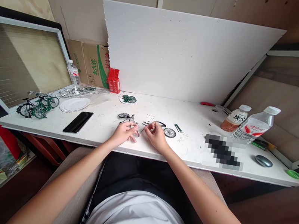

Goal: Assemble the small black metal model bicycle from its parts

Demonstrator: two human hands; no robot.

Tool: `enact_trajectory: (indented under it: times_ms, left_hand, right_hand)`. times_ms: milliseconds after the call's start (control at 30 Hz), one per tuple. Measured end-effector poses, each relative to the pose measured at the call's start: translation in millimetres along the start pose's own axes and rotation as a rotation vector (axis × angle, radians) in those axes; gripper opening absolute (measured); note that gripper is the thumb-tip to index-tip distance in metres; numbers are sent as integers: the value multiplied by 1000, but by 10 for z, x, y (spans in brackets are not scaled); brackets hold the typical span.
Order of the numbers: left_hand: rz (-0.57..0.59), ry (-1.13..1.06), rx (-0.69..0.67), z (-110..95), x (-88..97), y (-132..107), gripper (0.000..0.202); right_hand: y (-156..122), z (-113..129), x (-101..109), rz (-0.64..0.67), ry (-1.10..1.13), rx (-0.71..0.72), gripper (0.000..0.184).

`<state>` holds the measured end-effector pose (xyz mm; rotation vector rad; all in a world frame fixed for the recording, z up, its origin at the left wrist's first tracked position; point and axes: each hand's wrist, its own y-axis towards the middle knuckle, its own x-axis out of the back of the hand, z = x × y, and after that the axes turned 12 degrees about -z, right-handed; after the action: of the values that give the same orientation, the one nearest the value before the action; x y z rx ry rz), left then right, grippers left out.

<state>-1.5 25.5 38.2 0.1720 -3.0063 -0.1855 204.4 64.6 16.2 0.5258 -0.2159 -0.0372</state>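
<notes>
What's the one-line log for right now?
left hand: beside thin dark part | right hand: opposite side | nearby: spoked wheel, green piece | phone: on table

The counter (161,108) is white, the wheel (169,132) black, the strip (178,128) green, the small box (113,84) red, the phone (78,122) black.

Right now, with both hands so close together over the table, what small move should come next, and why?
I'd perhaps steady the thin dark piece with the left hand's grip before shifting the right hand's grip: the piece shows between them and looks slender, and the spoked wheel lies loose beside the right hand, where it might get nudged.
</notes>
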Motion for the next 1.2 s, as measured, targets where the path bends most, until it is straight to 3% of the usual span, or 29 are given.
enact_trajectory:
  times_ms: [700,1200]
  left_hand:
    - [-16,-4,-8,32,-3,18,55]
    - [-13,-75,-14,101,9,62,55]
  right_hand:
    - [-21,155,38,53,-76,0,28]
    - [-9,88,12,45,-12,50,31]
